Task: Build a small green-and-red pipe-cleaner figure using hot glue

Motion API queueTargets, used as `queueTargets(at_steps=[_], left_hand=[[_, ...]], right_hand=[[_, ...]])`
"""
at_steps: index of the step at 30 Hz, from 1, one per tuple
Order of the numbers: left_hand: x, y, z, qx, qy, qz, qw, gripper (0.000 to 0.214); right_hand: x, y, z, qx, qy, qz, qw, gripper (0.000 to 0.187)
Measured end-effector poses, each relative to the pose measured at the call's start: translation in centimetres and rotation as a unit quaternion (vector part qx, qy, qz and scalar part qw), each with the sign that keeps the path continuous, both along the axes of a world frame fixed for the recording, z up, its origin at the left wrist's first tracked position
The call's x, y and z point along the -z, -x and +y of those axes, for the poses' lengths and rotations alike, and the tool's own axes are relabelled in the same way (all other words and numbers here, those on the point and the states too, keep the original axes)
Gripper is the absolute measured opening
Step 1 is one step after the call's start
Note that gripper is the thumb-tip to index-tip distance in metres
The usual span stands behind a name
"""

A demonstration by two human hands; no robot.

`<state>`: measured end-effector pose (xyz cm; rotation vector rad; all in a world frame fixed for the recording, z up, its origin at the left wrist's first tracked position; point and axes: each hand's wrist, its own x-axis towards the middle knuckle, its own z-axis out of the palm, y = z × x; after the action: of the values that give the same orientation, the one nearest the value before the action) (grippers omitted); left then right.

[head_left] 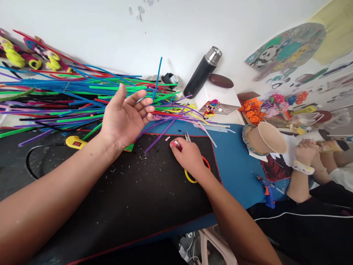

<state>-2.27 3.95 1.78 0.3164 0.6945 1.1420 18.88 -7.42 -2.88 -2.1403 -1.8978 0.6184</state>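
Observation:
My left hand (125,116) is raised palm up over the edge of a big pile of coloured pipe cleaners (68,97), fingers loosely spread; a thin blue pipe cleaner (157,75) rises by its fingertips. My right hand (189,156) rests on the black mat (132,187), fingers curled on a small red and silver object (177,144). Beneath that hand lie scissors with yellow and orange handles (190,177), their blades (188,136) sticking out beyond the fingers.
A black and steel flask (202,71) leans at the wall. A yellow tool (74,142) lies left of my wrist. At right another person's hands (306,154) hold a paper cup (266,138) over the blue table cover (234,165). A blue glue gun (268,191) lies near the table's edge.

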Motion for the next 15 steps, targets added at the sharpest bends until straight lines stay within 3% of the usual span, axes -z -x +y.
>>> queueTargets(at_steps=[15], left_hand=[[-0.20, -0.09, -0.11, 0.007, -0.008, 0.006, 1.000, 0.054]], right_hand=[[0.00, -0.18, -0.05, 0.013, -0.007, 0.014, 1.000, 0.018]])
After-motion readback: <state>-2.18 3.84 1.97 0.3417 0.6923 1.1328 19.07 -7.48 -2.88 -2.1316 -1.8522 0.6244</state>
